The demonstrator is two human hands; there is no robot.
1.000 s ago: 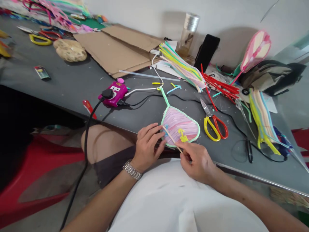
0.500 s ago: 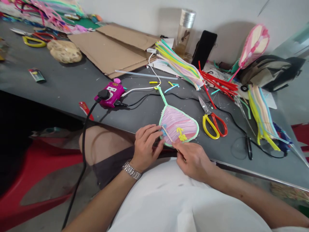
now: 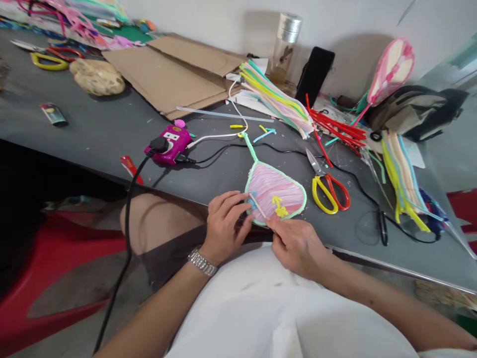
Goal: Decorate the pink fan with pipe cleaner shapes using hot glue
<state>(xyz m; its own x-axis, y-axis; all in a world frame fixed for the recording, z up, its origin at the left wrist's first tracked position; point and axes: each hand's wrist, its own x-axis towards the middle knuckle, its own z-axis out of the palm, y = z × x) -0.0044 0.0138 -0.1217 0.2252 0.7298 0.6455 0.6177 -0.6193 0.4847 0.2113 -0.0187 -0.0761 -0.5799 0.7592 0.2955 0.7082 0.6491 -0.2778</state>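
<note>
A fan-shaped piece [image 3: 266, 181] made of fuzzy pipe cleaners, pink-lilac with a mint-green border and handle, lies at the table's front edge with its handle pointing away from me. My left hand [image 3: 226, 216] grips its left edge beside a small blue decoration [image 3: 252, 203], with the fingers bent and the fingertips partly hidden. Between the fingers of my right hand [image 3: 296, 243] is the lower end of a short pale pipe cleaner [image 3: 258, 206], which slants across the fan to my left fingertips. A yellow decoration [image 3: 280, 208] sits on the fan's right part.
Scissors [image 3: 328, 191] lie right of the fan. A purple power socket [image 3: 172, 144] with black cables stands to the left. Behind are cardboard [image 3: 175, 79], bundled pipe cleaners [image 3: 278, 99], red pipe cleaners [image 3: 339, 129], a bottle [image 3: 285, 49] and a phone [image 3: 316, 74]. A pen-like tool [image 3: 383, 228] lies right.
Both hands and the fan keep nearly the same pose. The view has shifted very slightly.
</note>
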